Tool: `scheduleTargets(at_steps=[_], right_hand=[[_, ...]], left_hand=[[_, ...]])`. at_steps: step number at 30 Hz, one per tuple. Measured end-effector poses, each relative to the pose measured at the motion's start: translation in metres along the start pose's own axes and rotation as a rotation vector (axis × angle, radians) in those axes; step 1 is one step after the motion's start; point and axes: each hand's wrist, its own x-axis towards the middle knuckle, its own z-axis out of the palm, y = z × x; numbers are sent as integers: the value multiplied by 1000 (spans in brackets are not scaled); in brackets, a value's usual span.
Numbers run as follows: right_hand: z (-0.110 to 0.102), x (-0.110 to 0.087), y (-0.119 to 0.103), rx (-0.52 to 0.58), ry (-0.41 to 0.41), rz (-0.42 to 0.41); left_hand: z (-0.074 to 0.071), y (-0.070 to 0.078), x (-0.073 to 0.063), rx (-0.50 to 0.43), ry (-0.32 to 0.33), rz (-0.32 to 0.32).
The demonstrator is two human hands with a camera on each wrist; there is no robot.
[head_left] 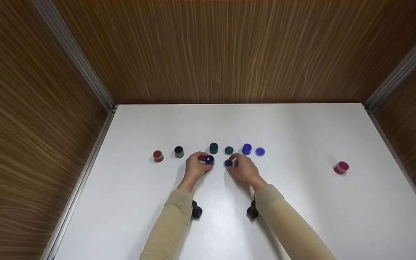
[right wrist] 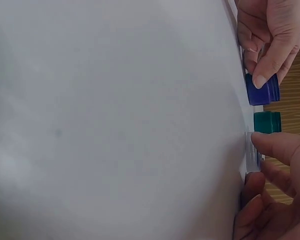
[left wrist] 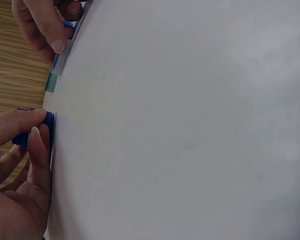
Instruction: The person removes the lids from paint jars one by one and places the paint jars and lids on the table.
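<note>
My left hand grips a small dark purple paint jar between thumb and fingers, low at the white table. Just to the right, my right hand pinches a small round lid, dark purple from above; its clear side shows in the right wrist view. Jar and lid are apart. Behind the left hand's jar stands a green paint jar, with a green lid beside it. A blue-violet jar and a matching lid sit behind the right hand.
Left of the hands stand a black jar and a reddish-brown jar. A pink-red jar is far right on the white table. Wood-grain panels enclose the back and sides.
</note>
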Motion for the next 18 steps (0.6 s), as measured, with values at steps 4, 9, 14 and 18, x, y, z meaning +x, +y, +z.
scheduleTargets(at_steps=[4,9,14,18], right_hand=[[0,-1,-1,-6,3,10],[0,-2,-2,-19,15,20],[2,-2,-3,-23,20,29],[2,-2,-4,-25,23,45]], left_hand=[[0,1,0,-22,-5,-6],[0,1,-1,-48,-9,-15],[-1,1,-1,-52,-13,-22],[0,0,-2,-56,-18,-30]])
